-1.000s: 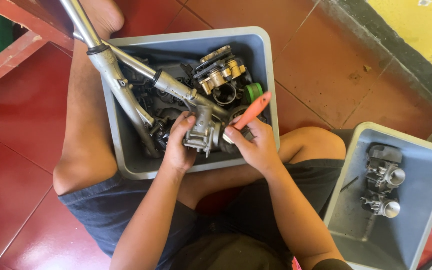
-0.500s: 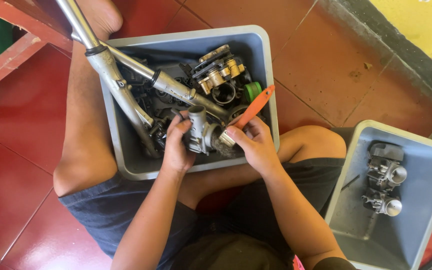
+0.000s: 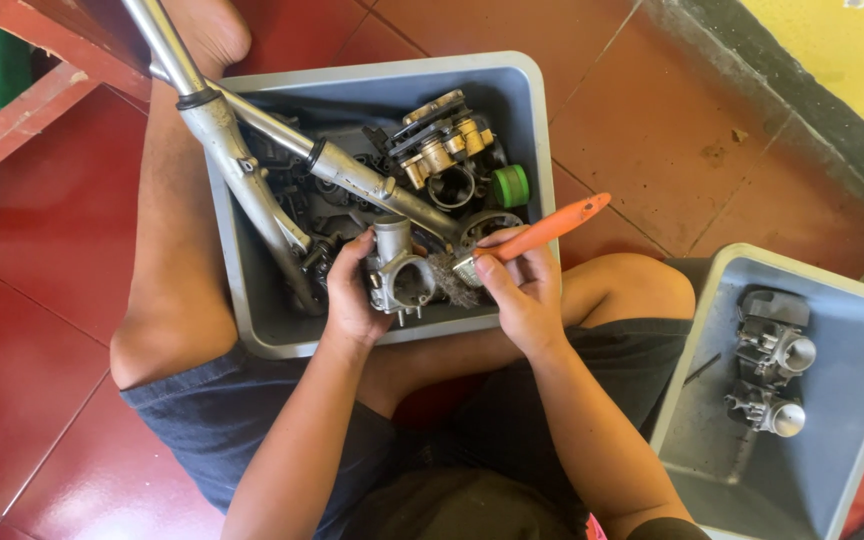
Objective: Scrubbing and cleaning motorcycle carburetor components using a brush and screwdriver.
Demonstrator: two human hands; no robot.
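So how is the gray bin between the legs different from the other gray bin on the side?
The bin between the legs is packed: a metal tube frame, a brass-fitted carburetor, a green cap. The side bin holds only two silvery carburetor parts and shows much bare floor. Both hands work over the first: the left hand holds a carburetor, the right hand an orange-handled brush. No hand is near the side bin. Both are gray, rectangular and round-cornered.

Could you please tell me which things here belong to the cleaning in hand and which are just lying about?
In use: carburettor in left hand; orange-handled brush in right hand.
Lying about: metal frame tubes, green cap, second grey bin with two carburettors.
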